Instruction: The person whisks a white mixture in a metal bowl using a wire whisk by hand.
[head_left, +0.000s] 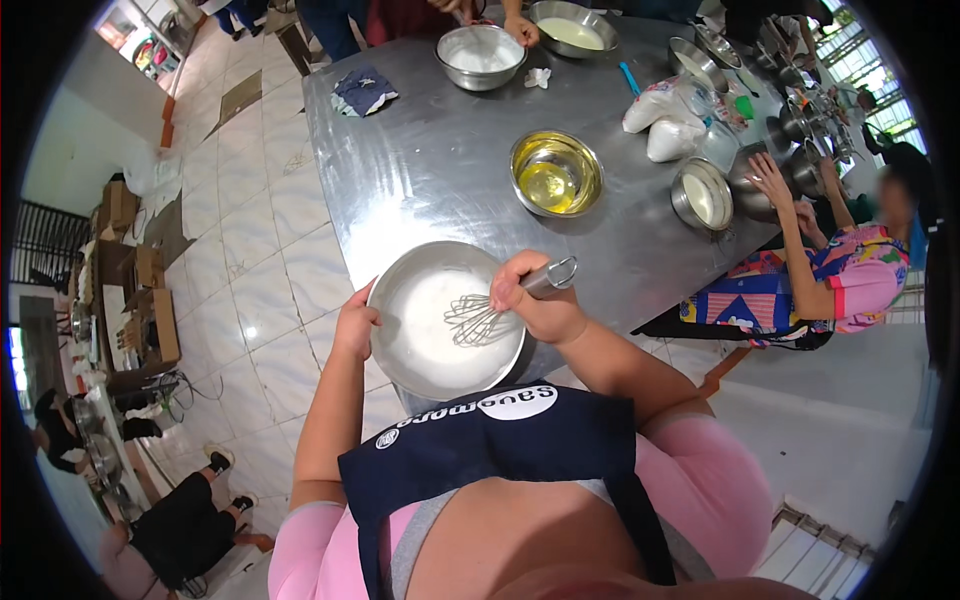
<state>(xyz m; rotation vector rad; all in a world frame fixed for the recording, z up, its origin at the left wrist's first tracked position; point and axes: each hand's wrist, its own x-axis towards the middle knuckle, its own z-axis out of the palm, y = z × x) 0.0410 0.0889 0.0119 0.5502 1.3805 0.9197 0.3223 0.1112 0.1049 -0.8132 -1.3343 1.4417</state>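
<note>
A large metal mixing bowl (390, 356) with a white, frothy liquid stands near the table edge, close to the apron. My left hand (357, 319) grips its left rim, thumb on the inside. My right hand (536, 296) is closed round the handle of a wire balloon whisk (476, 319). The whisk leans over the right part of the bowl, and its wires reach down to the white liquid. How deep they go cannot be told. Beyond the bowl, a smaller steel bowl (523, 196) holds a clear yellow liquid.
Across the metal table (442, 161), a person holds a bowl of white mixture (480, 81). A folded dark cloth (364, 91) lies at the far left. Bags of white powder (675, 137) and a bowl of pale mixture (679, 196) stand right, beside a co-worker (847, 277).
</note>
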